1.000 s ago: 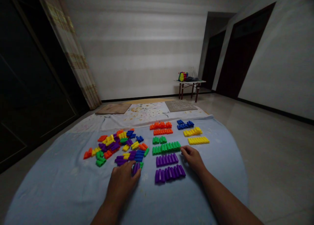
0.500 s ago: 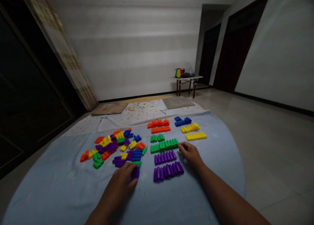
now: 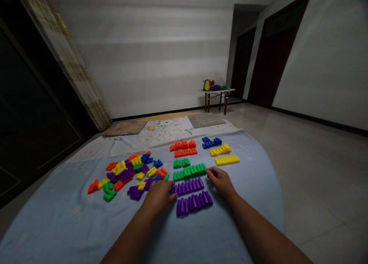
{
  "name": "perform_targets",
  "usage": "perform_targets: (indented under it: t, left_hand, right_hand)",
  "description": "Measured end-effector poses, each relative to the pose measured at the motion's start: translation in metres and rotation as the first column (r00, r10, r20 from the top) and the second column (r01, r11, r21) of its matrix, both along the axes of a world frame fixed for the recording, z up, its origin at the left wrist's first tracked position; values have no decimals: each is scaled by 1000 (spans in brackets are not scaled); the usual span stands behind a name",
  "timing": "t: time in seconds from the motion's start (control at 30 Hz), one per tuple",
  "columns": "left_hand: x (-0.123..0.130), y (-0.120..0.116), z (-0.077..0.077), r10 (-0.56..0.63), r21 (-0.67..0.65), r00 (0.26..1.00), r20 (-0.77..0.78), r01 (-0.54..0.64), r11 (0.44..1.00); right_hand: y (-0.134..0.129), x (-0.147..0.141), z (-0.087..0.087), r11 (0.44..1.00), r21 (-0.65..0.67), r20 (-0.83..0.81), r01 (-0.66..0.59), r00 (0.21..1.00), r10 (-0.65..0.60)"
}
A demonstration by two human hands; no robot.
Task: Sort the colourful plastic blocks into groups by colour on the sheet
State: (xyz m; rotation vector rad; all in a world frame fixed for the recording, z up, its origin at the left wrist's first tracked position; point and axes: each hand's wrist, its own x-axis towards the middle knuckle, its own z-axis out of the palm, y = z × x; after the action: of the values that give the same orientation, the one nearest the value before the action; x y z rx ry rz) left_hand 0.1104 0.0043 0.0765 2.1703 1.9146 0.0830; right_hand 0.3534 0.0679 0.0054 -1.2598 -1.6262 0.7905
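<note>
My left hand point(image 3: 157, 197) is at the left end of the nearer-middle purple row, its thumb and fingers closed on a purple bullet-shaped plastic piece point(image 3: 173, 190), which is partly hidden. That piece lies in line with the purple row point(image 3: 189, 186). My right hand point(image 3: 220, 180) has its fingers curled together by the right end of the green row point(image 3: 189, 172); I see nothing in it. Closest to me is another purple row point(image 3: 194, 203). To the left of my left hand lies a mixed pile of joined purple, yellow, blue, orange, and green pieces point(image 3: 126, 174).
Farther back stand orange rows point(image 3: 184, 149), a short green row point(image 3: 181, 163), blue pieces point(image 3: 212, 142) and yellow rows point(image 3: 227, 160). A pale blue cloth point(image 3: 71, 214) covers the round table. Two flat boards point(image 3: 125, 128) lie at its far side. A small table point(image 3: 217, 90) stands by the wall.
My left hand has moved right and slightly away from me, bringing the purple piece from beside the pile to the purple row's left end. My right hand stays by the green row.
</note>
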Motion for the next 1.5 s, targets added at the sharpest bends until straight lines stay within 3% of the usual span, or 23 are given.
perform_targets:
  t: [0.2,0.53,0.63,0.77,0.9,1.0,1.2,1.4,1.5]
  left_hand:
    - [-11,3,-8,-9,-22,997,75,11,1000]
    - [5,0,-11,36,93,988,149,-50,994]
    - [-12,-4,-7,108,170,978,180,-139,975]
    - [-50,-15,-6,342,279,922,183,-383,881]
    - [-77,-29,-14,458,302,883,106,-467,831]
    - [-88,-37,-24,459,259,881,115,-472,843]
    - [-112,-48,-34,323,198,903,281,-384,902]
    - [-114,-52,-33,454,142,828,328,-519,843]
    - [-107,-48,-35,469,213,840,274,-528,822]
  right_hand:
    - [0,0,3,1000,-4,-21,4,1000,-5]
    - [0,3,3,1000,-5,-23,6,1000,-6]
    - [2,4,0,1000,-27,-34,3,999,-4]
    - [2,3,0,1000,-24,-40,13,999,-14]
    - [1,2,1,1000,-14,-41,17,999,-18]
    - [1,2,0,999,-32,-43,26,999,-27]
    - [2,3,-2,1000,-30,-25,6,1000,-7]
    - [1,2,0,1000,-27,-52,3,999,-4]
    - [0,2,1,1000,-15,-39,7,999,-8]
